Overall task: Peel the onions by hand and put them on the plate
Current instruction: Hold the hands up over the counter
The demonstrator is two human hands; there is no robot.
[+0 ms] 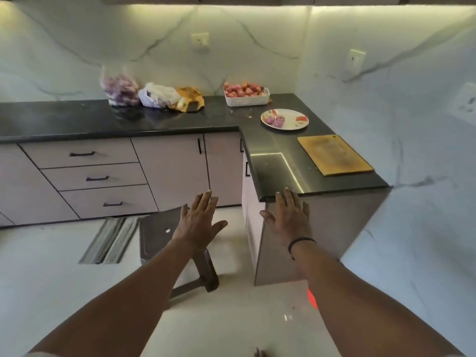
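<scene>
A white basket point(246, 100) full of unpeeled red onions point(242, 89) stands at the back of the black counter, against the wall. In front of it a white patterned plate point(296, 124) carries a few peeled purple onions point(275, 121). My left hand point(199, 220) and my right hand point(291, 217) are both stretched out in front of me, fingers straight and spread, palms down, holding nothing. They hover well short of the basket and plate, and the right hand's fingertips reach the counter's near end.
A wooden cutting board point(334, 154) lies on the counter nearer than the plate. Plastic bags point(152, 95), one with purple onions, sit at the back left. A dark stool point(164, 235) stands on the floor under my left hand. Drawers point(90, 176) run along the left.
</scene>
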